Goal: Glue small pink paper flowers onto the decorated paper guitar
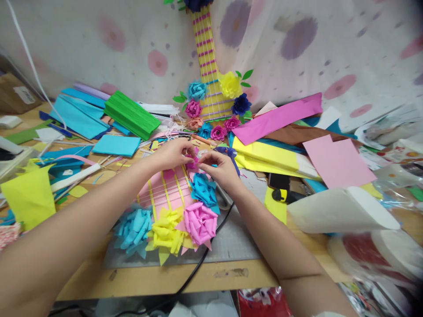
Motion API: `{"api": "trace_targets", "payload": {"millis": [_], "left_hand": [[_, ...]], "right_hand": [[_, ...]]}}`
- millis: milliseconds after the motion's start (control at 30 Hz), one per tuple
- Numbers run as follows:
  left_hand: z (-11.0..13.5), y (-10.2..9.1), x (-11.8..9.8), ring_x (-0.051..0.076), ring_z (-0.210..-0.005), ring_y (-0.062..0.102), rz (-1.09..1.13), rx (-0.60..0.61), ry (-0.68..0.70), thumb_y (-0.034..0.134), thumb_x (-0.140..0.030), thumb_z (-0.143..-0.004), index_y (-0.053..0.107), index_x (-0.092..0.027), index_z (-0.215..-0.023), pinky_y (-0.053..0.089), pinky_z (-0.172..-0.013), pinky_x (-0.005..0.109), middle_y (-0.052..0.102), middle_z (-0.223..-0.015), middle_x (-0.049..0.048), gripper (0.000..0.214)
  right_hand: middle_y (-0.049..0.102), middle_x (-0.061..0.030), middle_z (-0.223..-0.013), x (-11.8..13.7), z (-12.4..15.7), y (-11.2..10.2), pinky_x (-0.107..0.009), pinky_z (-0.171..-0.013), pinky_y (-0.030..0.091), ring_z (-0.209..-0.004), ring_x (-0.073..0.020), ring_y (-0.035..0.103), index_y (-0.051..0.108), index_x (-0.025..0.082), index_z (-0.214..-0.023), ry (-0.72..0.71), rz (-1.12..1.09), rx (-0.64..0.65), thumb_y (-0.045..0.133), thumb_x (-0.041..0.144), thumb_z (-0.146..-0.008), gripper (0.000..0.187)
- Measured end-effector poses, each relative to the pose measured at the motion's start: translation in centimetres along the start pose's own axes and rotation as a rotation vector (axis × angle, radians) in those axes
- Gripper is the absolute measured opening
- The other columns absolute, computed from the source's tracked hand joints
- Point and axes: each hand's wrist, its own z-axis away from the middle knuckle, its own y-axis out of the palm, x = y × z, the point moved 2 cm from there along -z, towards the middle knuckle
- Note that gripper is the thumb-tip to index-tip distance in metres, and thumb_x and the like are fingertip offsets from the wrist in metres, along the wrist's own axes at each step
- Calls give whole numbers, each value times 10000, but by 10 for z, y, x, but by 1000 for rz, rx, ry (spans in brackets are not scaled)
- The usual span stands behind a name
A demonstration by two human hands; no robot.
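My left hand (175, 153) and my right hand (222, 168) meet over the far end of a pink paper guitar (161, 193). Between their pinched fingertips is a small magenta paper flower (192, 164), partly hidden by the fingers. Yellow strips and white strings cross the guitar's pink face. Along its near and right edges sit a light blue paper flower (135, 226), a yellow paper flower (168, 231), a pink paper flower (200, 223) and a brighter blue paper flower (203, 190). A dark blue flower (228, 152) shows just behind my right hand.
A grey cutting mat (244, 233) lies under the guitar, with a black cable (200, 263) across it. Another flowered guitar (208, 61) leans against the patterned curtain. Green crepe paper (130, 114), yellow paper (267, 156) and a white roll (343, 211) lie around.
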Motion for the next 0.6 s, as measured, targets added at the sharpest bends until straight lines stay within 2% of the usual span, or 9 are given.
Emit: {"api": "trace_targets", "payload": {"millis": [100, 267, 400, 500, 600], "left_hand": [[-1, 2, 5, 160, -754, 572, 36, -10, -9, 637, -243, -658, 663, -207, -757, 420, -701, 268, 642, -770, -6, 108], [-2, 3, 7, 145, -712, 569, 131, 27, -32, 641, -228, -650, 676, -209, -756, 416, -659, 248, 639, -742, -14, 114], [-2, 3, 6, 143, -707, 575, 141, 25, -41, 646, -224, -649, 684, -212, -740, 414, -651, 245, 647, -740, -15, 100], [-3, 3, 7, 141, -712, 579, 125, 9, -41, 643, -219, -648, 684, -211, -740, 415, -652, 244, 658, -744, -19, 101], [-3, 4, 9, 137, -699, 579, 128, 14, -29, 631, -220, -655, 678, -207, -742, 413, -637, 240, 658, -732, -20, 100]], "right_hand": [[610, 7, -660, -1, -3, 3, -261, -595, 440, -623, -117, 519, 627, 195, -655, -3, 29, 3, 695, 270, -646, 102], [623, 14, -673, -6, -8, -2, -252, -588, 436, -616, -109, 535, 642, 188, -685, 69, -135, 99, 744, 337, -623, 191], [611, 19, -657, -7, -8, -7, -249, -580, 427, -627, -113, 536, 656, 191, -694, 110, -135, 109, 757, 346, -621, 199], [621, 16, -647, -3, -8, -5, -258, -585, 426, -598, -109, 522, 665, 187, -685, 75, -79, 88, 746, 315, -632, 161], [639, 12, -657, 1, -8, -2, -271, -620, 429, -613, -116, 527, 672, 190, -669, -19, 74, 53, 704, 253, -665, 70]]}}
